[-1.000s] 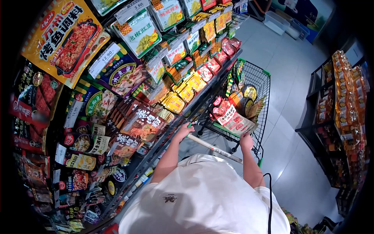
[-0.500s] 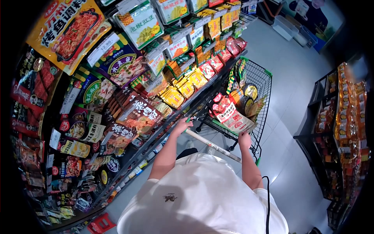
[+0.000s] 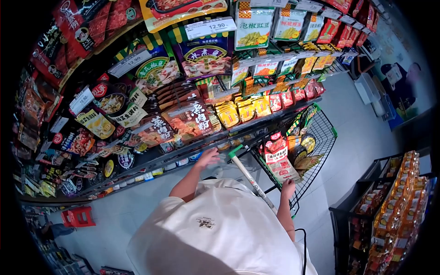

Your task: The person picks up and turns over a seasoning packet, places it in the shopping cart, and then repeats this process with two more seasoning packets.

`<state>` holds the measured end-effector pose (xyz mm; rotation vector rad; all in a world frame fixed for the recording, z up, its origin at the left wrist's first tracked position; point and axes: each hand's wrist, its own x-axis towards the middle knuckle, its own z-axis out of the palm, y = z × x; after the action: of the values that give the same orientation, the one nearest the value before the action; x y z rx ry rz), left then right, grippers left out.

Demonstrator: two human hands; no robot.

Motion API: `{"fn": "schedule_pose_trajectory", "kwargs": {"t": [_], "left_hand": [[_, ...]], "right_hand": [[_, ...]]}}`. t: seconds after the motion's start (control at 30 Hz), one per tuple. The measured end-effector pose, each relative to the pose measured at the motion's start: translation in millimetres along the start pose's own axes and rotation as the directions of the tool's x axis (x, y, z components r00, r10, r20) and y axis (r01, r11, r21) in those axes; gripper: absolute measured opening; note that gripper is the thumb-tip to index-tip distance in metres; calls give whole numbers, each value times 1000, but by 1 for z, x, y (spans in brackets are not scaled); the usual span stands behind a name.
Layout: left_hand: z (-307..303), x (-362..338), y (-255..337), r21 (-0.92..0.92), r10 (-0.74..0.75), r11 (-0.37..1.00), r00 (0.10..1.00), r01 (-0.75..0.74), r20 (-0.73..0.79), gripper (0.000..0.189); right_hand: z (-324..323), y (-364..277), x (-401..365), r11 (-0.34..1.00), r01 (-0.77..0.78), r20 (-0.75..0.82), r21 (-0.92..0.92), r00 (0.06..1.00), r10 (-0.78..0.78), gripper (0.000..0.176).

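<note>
My left hand is off the cart handle, in the air just left of its green end, fingers apart and a little blurred. With my right hand I pinch the lower edge of a red and white seasoning packet, which lies tilted over the near part of the shopping cart. Behind the packet in the cart are round dark containers with yellow lids and green striped packets.
Shelves of packaged seasonings run along the left and front, with price tags on their edges. On the right is a rack of orange packages. A red stool stands on the floor at lower left.
The view has turned left toward the shelves. My left hand has let go of the handle and its fingers have opened. My right hand stays at the packet.
</note>
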<state>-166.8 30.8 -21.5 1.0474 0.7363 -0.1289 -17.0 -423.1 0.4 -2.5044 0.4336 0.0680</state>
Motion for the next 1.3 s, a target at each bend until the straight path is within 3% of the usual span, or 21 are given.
{"fn": "schedule_pose_trajectory", "kwargs": {"t": [0.07, 0.13, 0.17, 0.3, 0.43, 0.5, 0.6, 0.67, 0.77, 0.87, 0.9, 1.1, 1.3], "left_hand": [[-44, -11, -19, -203, -17, 979, 994, -5, -104, 55], [-74, -30, -24, -338, -36, 940, 972, -46, -233, 53], [-86, -36, -24, -401, -52, 913, 954, -75, -296, 53], [-114, -47, -16, -482, 65, 823, 894, -299, -443, 44], [-100, -60, 31, -360, 249, 792, 800, -493, -547, 51], [-87, -69, 58, -186, 367, 800, 709, -571, -602, 52], [-79, -72, 93, -17, 522, 748, 603, -663, -603, 53], [-67, -88, 118, 92, 624, 698, 539, -710, -566, 55], [-52, -101, 145, 40, 596, 695, 545, -718, -590, 57], [-63, -90, 147, 90, 648, 665, 514, -741, -562, 58], [-63, -90, 150, 93, 651, 668, 519, -739, -554, 58], [-59, -97, 156, 72, 605, 713, 560, -698, -566, 57], [-64, -97, 151, 100, 635, 703, 559, -704, -532, 59]], "right_hand": [[9, -22, -2, 961, 241, -91, 135, 969, -230, 20], [11, -71, -15, 925, 340, -56, 168, 940, -336, 17], [19, -92, -19, 858, 427, -55, 285, 901, -430, 17], [20, -206, -66, 678, 660, 118, 323, 682, -721, 18], [47, -291, -96, 510, 690, 290, 514, 420, -860, 31], [57, -332, -109, 503, 662, 366, 555, 349, -863, 42], [77, -386, -123, 440, 677, 351, 590, 276, -895, 53], [97, -413, -127, 493, 539, 392, 683, 299, -870, 60], [125, -439, -126, 458, 640, 341, 617, 307, -888, 61], [147, -448, -127, 484, 375, 402, 791, 278, -873, 56], [152, -449, -132, 467, 395, 355, 791, 327, -876, 52], [135, -443, -146, 537, 546, 351, 643, 412, -841, 49], [132, -437, -161, 532, 538, 264, 654, 496, -827, 51]]}}
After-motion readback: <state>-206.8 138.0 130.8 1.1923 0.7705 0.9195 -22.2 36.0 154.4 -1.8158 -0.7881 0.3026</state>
